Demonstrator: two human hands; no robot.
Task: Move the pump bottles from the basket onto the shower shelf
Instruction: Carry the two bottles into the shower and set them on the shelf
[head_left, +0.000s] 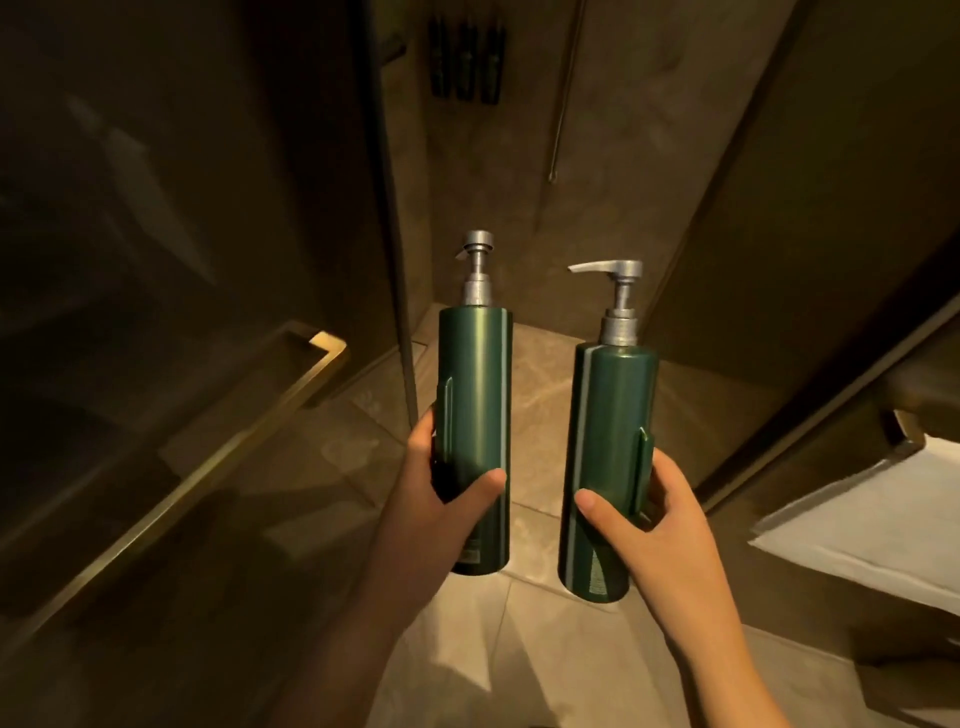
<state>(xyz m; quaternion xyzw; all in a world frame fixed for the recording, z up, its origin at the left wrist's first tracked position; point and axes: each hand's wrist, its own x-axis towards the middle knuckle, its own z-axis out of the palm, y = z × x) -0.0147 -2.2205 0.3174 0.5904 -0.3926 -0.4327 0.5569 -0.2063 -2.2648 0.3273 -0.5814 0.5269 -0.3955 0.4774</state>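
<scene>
Left hand (441, 499) grips green bottle (475, 436); right hand (649, 514) grips second bottle (605, 467). Risk: low hold, top-heavy bottle tips, slips.

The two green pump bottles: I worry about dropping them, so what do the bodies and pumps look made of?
Green pump bottles: likely plastic or coated metal, with a satin sheen. Silver pump heads: brushed metal or metallised plastic.

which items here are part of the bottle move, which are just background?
Job:
- left hand gripping left green pump bottle
- right hand gripping right green pump bottle

Background:
- brass door handle
- three dark bottles on the far wall
- white towel
</scene>
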